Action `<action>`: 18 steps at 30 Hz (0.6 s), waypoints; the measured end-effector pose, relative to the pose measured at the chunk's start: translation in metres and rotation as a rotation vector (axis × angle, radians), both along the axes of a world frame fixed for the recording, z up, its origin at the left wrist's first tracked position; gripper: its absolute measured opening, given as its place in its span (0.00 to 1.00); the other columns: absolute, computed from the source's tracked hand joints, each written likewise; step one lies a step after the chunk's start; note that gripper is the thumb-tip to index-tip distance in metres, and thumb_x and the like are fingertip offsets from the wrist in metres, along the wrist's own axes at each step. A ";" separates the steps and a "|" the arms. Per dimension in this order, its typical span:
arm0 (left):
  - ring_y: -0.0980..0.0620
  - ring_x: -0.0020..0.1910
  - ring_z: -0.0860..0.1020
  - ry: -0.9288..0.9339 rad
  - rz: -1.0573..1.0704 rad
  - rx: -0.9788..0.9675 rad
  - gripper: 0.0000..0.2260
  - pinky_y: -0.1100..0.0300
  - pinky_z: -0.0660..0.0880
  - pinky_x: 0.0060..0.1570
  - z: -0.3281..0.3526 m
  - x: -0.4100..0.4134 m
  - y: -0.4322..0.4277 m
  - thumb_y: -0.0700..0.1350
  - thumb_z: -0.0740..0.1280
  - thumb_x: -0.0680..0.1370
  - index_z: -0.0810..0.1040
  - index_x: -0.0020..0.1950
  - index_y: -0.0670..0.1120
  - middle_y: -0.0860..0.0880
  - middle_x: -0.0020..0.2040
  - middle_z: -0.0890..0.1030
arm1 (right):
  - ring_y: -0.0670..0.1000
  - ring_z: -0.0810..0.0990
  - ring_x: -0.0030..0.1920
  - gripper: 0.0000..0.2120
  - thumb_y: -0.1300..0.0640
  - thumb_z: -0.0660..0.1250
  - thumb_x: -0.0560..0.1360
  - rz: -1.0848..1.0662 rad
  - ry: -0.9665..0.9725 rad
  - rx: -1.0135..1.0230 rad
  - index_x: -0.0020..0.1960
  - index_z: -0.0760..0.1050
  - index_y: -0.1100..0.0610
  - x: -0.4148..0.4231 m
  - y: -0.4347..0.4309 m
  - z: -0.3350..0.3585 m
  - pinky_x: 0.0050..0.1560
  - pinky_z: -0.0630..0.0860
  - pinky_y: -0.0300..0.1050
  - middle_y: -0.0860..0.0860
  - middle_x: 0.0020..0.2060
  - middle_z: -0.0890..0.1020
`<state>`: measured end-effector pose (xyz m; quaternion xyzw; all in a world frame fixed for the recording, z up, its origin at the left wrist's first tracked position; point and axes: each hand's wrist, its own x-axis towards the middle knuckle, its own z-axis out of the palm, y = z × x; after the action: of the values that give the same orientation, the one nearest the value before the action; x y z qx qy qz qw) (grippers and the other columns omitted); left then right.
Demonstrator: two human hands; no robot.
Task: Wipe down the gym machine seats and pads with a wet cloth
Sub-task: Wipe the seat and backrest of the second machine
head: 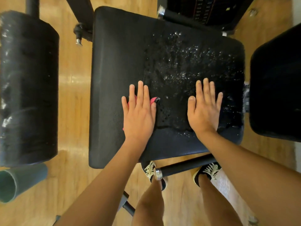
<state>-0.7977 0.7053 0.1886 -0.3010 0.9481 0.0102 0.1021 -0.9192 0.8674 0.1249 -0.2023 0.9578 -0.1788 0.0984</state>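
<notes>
Head view, looking straight down. Presses the left hand [138, 111] flat, fingers straight and slightly spread, onto a pink cloth [154, 100]; pins it against the black seat pad [114, 54] rather than gripping it, with only pink edges peeking out by the thumb, between the fingers and near the wrist. Probably spreads the palm's weight this way so the cloth drags evenly across the vinyl. Rests the right hand [204, 110] just as flat, empty, on the same pad beside the left, likely as a brace while leaning over. Shows a wet patch [187, 62] glistening with droplets ahead of the right hand and between the two hands; shows dull, dry-looking vinyl on the outer side of the left hand, judged the stretch left to wipe. Farther out past the left hand, a black roller pad [27, 88] with pale streaks and a green tube [16, 181] on the wooden floor [73, 95]; past the right hand, another dark pad [276, 87], apparently awaiting its turn.
</notes>
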 end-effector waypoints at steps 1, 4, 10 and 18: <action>0.42 0.82 0.49 0.015 0.007 -0.002 0.26 0.40 0.52 0.78 0.000 -0.009 -0.004 0.55 0.45 0.87 0.53 0.83 0.44 0.45 0.84 0.52 | 0.53 0.47 0.84 0.27 0.46 0.47 0.87 0.000 0.002 -0.007 0.84 0.53 0.54 -0.001 0.000 -0.001 0.82 0.43 0.61 0.53 0.84 0.53; 0.42 0.83 0.47 0.029 0.014 -0.005 0.26 0.40 0.50 0.78 -0.002 -0.019 -0.010 0.55 0.45 0.87 0.53 0.83 0.44 0.46 0.84 0.51 | 0.53 0.47 0.84 0.27 0.46 0.47 0.87 0.003 0.003 -0.029 0.84 0.53 0.54 -0.001 0.001 -0.002 0.82 0.43 0.60 0.53 0.84 0.54; 0.42 0.83 0.47 0.069 0.001 -0.026 0.27 0.41 0.49 0.79 -0.003 -0.058 -0.052 0.55 0.44 0.87 0.52 0.83 0.44 0.45 0.84 0.51 | 0.53 0.47 0.84 0.28 0.46 0.46 0.86 0.007 0.003 -0.007 0.84 0.53 0.54 0.000 0.002 -0.004 0.82 0.45 0.61 0.52 0.83 0.53; 0.42 0.83 0.47 0.101 -0.069 -0.021 0.27 0.41 0.47 0.79 -0.007 -0.139 -0.112 0.55 0.43 0.87 0.53 0.83 0.43 0.46 0.84 0.52 | 0.55 0.53 0.83 0.27 0.47 0.48 0.86 -0.016 0.053 -0.051 0.82 0.59 0.57 0.000 0.001 -0.007 0.81 0.50 0.65 0.54 0.82 0.59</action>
<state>-0.9364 0.5937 0.1818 -0.2682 0.9619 0.0119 0.0510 -0.9187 0.8682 0.1177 -0.2019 0.9567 -0.1987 0.0664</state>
